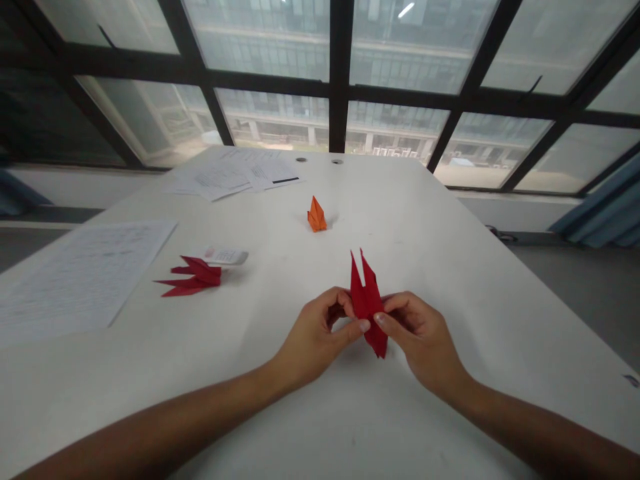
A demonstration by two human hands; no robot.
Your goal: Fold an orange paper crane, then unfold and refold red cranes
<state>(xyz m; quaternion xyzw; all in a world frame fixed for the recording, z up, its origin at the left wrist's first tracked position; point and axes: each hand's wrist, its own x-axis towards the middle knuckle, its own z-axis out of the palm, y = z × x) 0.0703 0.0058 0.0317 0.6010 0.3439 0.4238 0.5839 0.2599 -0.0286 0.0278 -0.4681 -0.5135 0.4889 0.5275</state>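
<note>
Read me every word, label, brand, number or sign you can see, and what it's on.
Nothing is legible.
Left sheet: rows of print, too blurred.
Far papers: print too small to read.
Small white object: faint markings, too blurred.
Dark mark on the table at right: unreadable.

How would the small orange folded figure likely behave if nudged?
The orange figure looks like folded paper, so it is probably light and may slide easily. Its creases suggest some stiffness, though the pointed tip might bend if squeezed.
</note>
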